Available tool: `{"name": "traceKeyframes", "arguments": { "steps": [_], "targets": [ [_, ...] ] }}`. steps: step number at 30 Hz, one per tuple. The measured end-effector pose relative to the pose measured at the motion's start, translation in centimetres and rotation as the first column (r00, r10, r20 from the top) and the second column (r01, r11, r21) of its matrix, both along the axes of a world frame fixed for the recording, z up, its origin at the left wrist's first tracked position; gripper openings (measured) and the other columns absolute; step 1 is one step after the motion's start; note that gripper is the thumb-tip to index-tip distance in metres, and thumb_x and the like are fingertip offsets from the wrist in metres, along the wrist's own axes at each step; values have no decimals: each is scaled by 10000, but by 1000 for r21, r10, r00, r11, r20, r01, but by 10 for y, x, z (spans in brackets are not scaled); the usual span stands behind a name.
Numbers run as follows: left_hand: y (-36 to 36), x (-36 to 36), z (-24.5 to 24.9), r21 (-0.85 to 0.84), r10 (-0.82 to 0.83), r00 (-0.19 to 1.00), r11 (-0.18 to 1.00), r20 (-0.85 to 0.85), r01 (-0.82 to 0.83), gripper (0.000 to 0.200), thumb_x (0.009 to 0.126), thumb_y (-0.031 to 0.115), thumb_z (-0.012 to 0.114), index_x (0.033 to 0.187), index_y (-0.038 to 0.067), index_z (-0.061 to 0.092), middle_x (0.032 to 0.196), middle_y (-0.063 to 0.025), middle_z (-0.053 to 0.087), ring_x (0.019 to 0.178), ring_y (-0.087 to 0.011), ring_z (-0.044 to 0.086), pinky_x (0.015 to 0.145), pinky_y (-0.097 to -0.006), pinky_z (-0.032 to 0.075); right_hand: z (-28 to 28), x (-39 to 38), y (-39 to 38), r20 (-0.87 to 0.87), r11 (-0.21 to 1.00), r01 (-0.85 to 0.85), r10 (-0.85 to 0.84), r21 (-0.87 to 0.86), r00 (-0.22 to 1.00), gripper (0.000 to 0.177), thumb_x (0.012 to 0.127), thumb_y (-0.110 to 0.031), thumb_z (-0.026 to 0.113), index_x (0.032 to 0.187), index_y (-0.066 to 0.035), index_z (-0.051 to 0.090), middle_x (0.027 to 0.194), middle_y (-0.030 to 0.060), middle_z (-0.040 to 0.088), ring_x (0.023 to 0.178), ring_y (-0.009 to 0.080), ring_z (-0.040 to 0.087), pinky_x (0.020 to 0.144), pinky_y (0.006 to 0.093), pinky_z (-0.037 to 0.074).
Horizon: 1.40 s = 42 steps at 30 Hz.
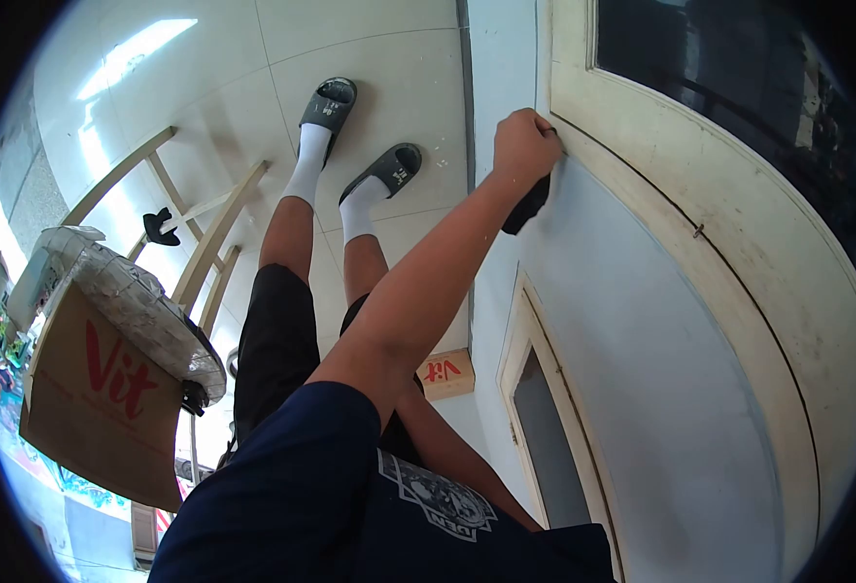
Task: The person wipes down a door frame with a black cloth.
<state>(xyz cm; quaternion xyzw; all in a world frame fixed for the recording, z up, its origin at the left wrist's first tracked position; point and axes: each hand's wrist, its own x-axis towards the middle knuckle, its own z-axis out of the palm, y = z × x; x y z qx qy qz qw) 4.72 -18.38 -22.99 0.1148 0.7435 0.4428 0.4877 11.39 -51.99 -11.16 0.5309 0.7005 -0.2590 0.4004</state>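
A pale blue wall (632, 321) is running along the right side of our view, meeting a floor of glossy beige tiles (389, 73). We are reaching across with our left hand (528, 146), holding it closed in a fist against or very near the wall, at the corner of a cream-painted frame (632, 112) around a dark glass pane (729, 87). In that fist we are gripping a black, cloth-like item (527, 206), which is showing just below the hand along the wall; its full shape is hidden. Our right forearm (467, 462) is passing behind the left arm, so we cannot tell whether the right hand is open or closed.

Left of the raised hand, we are standing in dark slippers with white lettering (329, 105) and white socks (304, 175). Farther left, pale wooden legs (219, 233) are standing near a curved brown cardboard piece with red "Vit" lettering (107, 389). Well below the hand, a second brown cardboard box with red lettering (447, 373) is sitting near the wall, beside a smaller cream-framed opening (545, 408).
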Motion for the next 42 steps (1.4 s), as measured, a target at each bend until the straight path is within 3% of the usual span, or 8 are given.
{"name": "traceKeyframes", "arguments": {
  "steps": [4, 6, 9, 17, 28, 30, 33, 42],
  "targets": [
    [3, -9, -11, -49, -76, 995, 996, 66, 79, 170, 778, 141, 701, 864, -4, 725, 787, -167, 730, 738, -302, 725, 723, -366, 570, 6, 10, 12, 52, 999, -38, 36, 28, 998, 850, 851, -538, 696, 1453, -15, 400, 1282, 249, 568, 1300, 393, 487, 959, 550, 492],
    [-6, -2, 8, 4, -57, 996, 998, 72, 57, 163, 784, 135, 704, 865, -6, 722, 783, -164, 730, 732, -292, 724, 717, -360, 568, -2, 19, 27, 89, 874, 300, -288, -382, 953, 966, 817, -582, 713, 1496, -20, 315, 1351, 243, 498, 1268, 420, 496, 946, 566, 496],
    [-14, 5, 39, 112, -36, 998, 993, 58, 30, 144, 801, 118, 709, 863, -12, 714, 769, -156, 727, 708, -268, 721, 697, -348, 560, -32, 50, -10, 40, 830, 393, -412, -396, 910, 1012, 796, -595, 735, 1504, -23, 294, 1412, 226, 418, 1270, 425, 488, 933, 587, 493],
    [2, -1, -21, -51, -109, 994, 993, 29, 110, 132, 795, 105, 707, 854, -13, 714, 789, -148, 733, 723, -260, 722, 697, -355, 565, -9, 24, 33, 67, 854, 366, -369, -369, 927, 980, 830, -585, 706, 1516, -35, 273, 1458, 221, 369, 1294, 420, 469, 965, 583, 471],
    [-4, -1, -21, -14, -87, 996, 996, 35, 88, 132, 809, 104, 712, 871, -12, 718, 813, -153, 736, 725, -274, 720, 701, -356, 559, -8, 23, 27, 88, 860, 297, -287, -414, 954, 1038, 803, -574, 735, 1530, -26, 235, 1445, 226, 367, 1279, 419, 463, 968, 582, 473],
    [-6, 1, -20, 19, -89, 995, 996, 55, 88, 132, 808, 104, 708, 871, -11, 718, 814, -152, 737, 723, -273, 720, 701, -355, 560, 2, 12, 20, 32, 997, 35, -32, -73, 999, 1021, 799, -565, 738, 1521, -25, 259, 1436, 225, 372, 1267, 419, 470, 957, 583, 481],
    [-12, 7, 0, 43, -82, 993, 996, 88, 79, 132, 806, 107, 706, 871, -7, 720, 813, -149, 737, 725, -268, 721, 702, -352, 561, -20, 37, 16, 31, 890, 272, -281, -366, 959, 1035, 784, -569, 752, 1515, -21, 266, 1436, 225, 371, 1260, 422, 477, 952, 588, 484],
    [-6, -7, 9, 2, -118, 982, 993, 150, 119, 138, 802, 123, 708, 869, 4, 720, 814, -143, 739, 753, -256, 724, 718, -339, 560, -20, 40, 18, 11, 912, 256, -266, -320, 964, 992, 815, -564, 723, 1511, -18, 274, 1404, 227, 401, 1215, 420, 501, 893, 578, 508]
  ]
}}
